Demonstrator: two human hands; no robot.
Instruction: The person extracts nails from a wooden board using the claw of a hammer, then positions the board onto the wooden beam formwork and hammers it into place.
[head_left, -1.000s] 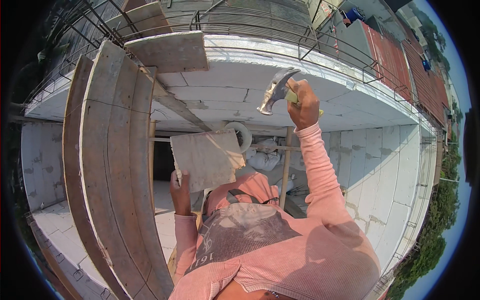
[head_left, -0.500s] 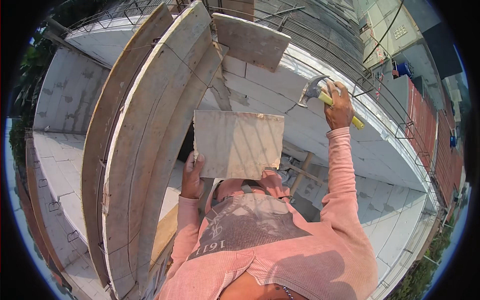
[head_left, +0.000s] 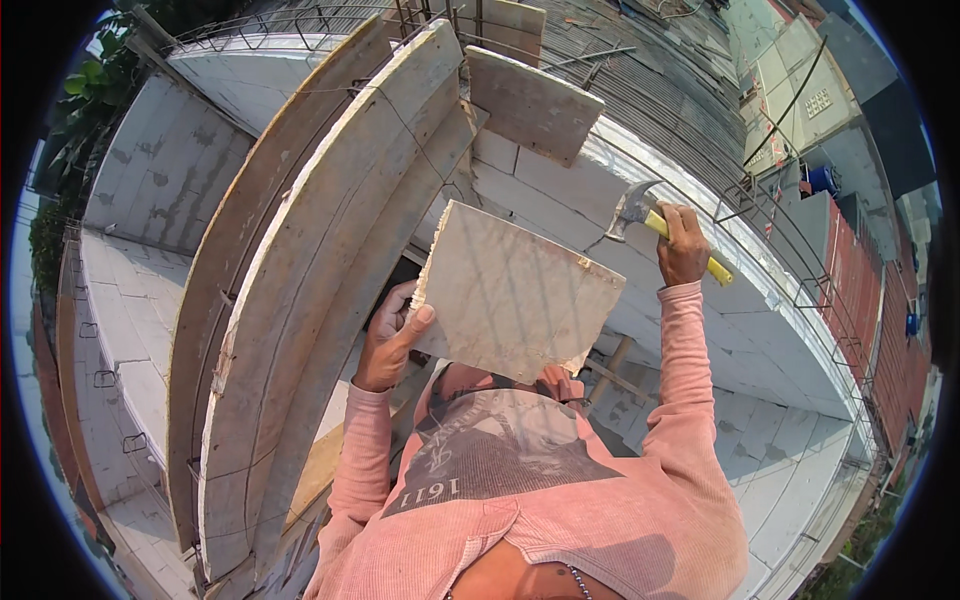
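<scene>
A rectangular wooden board (head_left: 520,290) with rough, chipped edges is tilted in front of my chest. My left hand (head_left: 395,335) grips its left edge, thumb on the face towards me and fingers behind. Off to the right, my right hand (head_left: 684,245) is wrapped round the yellow handle of a claw hammer (head_left: 632,212). The grey hammer head points left and stays apart from the board. Left of the board stand long, weathered formwork planks (head_left: 320,230), tied with thin wire.
A pale block wall (head_left: 740,300) runs along the right, with thin steel bars (head_left: 790,255) above it. A shorter wooden panel (head_left: 535,100) leans at the wall's far end. Beyond lies a corrugated roof (head_left: 680,100). More block wall (head_left: 165,165) stands at far left.
The board has tilted clockwise, its right side dropping, and has shifted right and nearer. My left hand has risen with it. The hammer has moved slightly lower in view, still in my right hand.
</scene>
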